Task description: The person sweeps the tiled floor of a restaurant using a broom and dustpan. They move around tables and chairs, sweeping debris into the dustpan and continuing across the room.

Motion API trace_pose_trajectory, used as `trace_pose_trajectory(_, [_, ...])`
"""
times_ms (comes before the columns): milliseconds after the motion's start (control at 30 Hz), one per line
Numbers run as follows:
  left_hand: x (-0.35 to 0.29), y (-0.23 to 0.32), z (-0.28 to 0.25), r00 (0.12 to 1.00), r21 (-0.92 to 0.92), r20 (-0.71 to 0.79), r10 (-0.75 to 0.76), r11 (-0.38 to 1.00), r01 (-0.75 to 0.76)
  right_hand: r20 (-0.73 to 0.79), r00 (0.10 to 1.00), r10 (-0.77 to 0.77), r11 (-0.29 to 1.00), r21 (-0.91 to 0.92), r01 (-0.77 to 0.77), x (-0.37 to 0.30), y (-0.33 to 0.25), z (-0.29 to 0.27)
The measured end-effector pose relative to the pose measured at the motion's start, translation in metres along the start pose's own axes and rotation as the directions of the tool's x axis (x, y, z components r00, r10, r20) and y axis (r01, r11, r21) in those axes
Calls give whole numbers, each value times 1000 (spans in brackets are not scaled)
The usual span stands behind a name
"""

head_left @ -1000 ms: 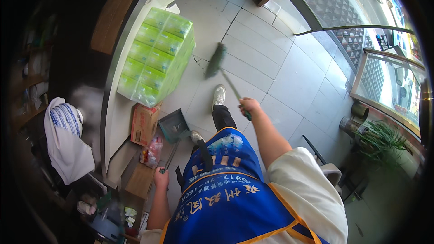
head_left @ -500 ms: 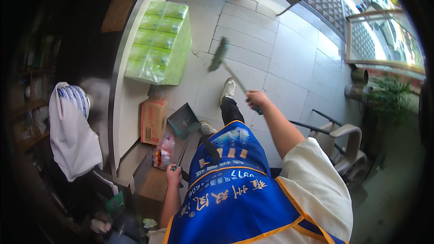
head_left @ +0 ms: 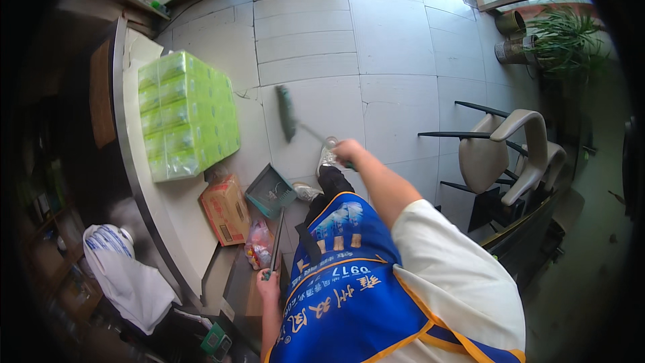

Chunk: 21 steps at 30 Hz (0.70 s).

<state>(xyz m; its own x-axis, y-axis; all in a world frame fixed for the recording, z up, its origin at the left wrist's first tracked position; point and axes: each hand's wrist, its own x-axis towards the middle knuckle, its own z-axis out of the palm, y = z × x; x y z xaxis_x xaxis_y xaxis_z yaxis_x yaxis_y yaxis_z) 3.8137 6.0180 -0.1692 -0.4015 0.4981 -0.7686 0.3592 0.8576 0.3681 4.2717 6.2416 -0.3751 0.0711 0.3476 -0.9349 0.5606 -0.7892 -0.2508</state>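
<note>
My right hand (head_left: 347, 151) is closed around the handle of a broom. The green broom head (head_left: 285, 113) is on or just above the pale floor tiles, ahead of my shoe and a little blurred. Low on the left, my left hand (head_left: 268, 284) grips the long handle of a dustpan. The dark green dustpan (head_left: 271, 191) rests on the floor beside my feet, its open side facing away from me toward the broom head. A white shoe (head_left: 327, 156) of mine shows partly behind my right hand.
Left of the dustpan stand a cardboard box (head_left: 225, 210) and a plastic bag (head_left: 259, 245) of colourful items. A stack of green tissue packs (head_left: 188, 117) sits on the counter (head_left: 176, 218). Chairs (head_left: 514, 151) stand at the right, potted plants (head_left: 564, 40) beyond them.
My right hand has come left and nearer my body, drawing the broom head nearer to the dustpan. The view has swung to the right. My left hand still holds the dustpan.
</note>
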Motion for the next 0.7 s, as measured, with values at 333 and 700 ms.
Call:
trace_pose_trajectory(333, [12,178,53,975,243,129,182,947,-209,-151,877,455,630,751,-198,-75,203,-197])
trace_pose_trajectory(700, [-2,393,159,877,375,453,162,858,-352,-69,816,573,559,761,-328,-238,249,-4])
